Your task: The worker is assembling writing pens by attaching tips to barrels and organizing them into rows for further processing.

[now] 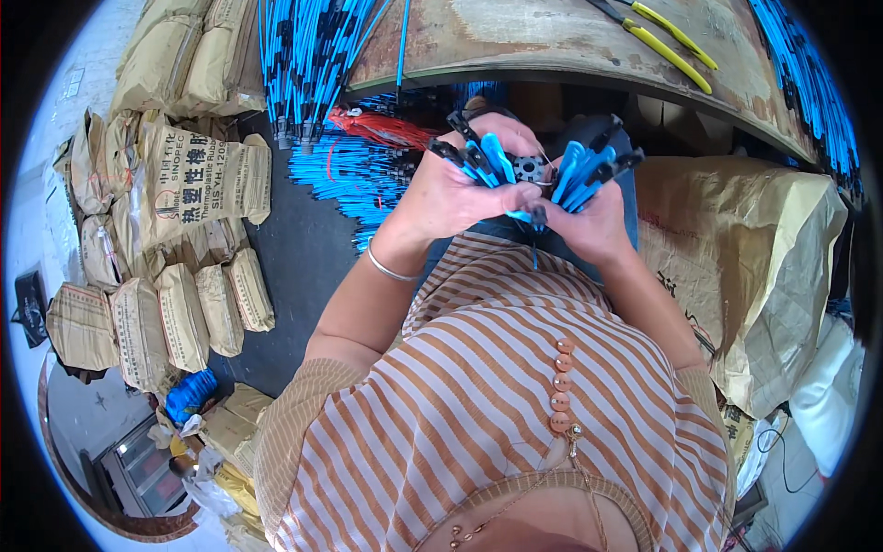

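Observation:
My left hand [446,198] is closed around a bundle of thin blue rods with black ends [480,164], held above my lap. Beside it, my right hand [598,225] grips a second bundle of blue black-ended rods [575,175]. The two bundles fan apart at the top. Between my hands sits a small dark round disc with holes [530,170]; which fingers bear it I cannot tell. A thin pale strand [549,166] runs close to the disc.
A worn wooden table [533,37] edges the far side, with yellow-handled pliers [667,46] on it. More blue rods [317,55] stand at its left; others [345,179] lie below, near red strands [391,127]. Brown paper sacks [152,313] fill the left; a large sack [736,248] stands right.

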{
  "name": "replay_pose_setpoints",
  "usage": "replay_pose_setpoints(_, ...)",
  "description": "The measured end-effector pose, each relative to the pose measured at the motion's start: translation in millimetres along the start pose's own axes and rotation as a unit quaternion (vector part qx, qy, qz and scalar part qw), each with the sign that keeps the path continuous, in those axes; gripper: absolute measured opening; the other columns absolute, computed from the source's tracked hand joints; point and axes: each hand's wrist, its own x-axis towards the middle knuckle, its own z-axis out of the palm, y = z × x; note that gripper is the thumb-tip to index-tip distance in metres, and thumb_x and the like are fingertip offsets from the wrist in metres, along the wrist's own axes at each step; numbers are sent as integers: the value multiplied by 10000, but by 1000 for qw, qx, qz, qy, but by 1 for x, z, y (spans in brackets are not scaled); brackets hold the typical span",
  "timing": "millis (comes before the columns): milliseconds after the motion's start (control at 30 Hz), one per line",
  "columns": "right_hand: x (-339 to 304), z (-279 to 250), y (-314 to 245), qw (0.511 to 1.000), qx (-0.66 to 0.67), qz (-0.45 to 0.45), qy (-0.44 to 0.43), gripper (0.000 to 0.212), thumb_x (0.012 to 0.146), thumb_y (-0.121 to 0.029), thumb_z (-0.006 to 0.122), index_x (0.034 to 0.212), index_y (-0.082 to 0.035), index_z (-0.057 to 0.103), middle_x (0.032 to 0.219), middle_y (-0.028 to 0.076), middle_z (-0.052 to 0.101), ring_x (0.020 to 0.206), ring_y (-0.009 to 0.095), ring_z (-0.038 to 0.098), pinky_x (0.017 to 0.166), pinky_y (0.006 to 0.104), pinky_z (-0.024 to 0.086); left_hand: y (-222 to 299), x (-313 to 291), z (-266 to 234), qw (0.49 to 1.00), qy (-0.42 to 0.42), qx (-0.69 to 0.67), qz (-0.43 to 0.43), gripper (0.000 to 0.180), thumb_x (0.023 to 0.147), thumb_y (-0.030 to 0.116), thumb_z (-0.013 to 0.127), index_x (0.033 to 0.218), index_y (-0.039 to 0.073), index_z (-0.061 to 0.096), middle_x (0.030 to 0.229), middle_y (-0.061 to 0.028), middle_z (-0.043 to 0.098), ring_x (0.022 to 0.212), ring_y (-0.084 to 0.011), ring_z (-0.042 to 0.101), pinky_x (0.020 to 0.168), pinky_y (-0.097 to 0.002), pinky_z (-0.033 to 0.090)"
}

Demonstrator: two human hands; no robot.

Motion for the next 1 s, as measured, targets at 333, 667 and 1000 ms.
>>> replay_pose_setpoints(333,29,-59,-43,954,-53,76,-286,147,661,-55,758,765,-10,663,685,21,626,576,81,500,579,221,426,3,6,8,985,-98,97,99,334,613,-22,755,931,-10,652,843,-129,619,666,-190,546,615,-275,446)
replay_pose_setpoints(667,18,-46,-47,961,22,154,-229,119,658,5,724,760,-4,663,649,3,601,572,58,476,568,186,402,0,5,11,989,-62,99,94,348,602,-8,766,933,-9,659,792,-115,608,637,-183,536,568,-271,422)
replay_pose_setpoints(1000,20,-43,-44,974,-3,139,-179,164,620,-13,767,746,-11,662,616,14,582,565,77,480,554,198,407,-1,4,13,989,-64,100,92,369,606,-10,765,960,-7,660,758,-107,606,604,-170,527,553,-261,421)
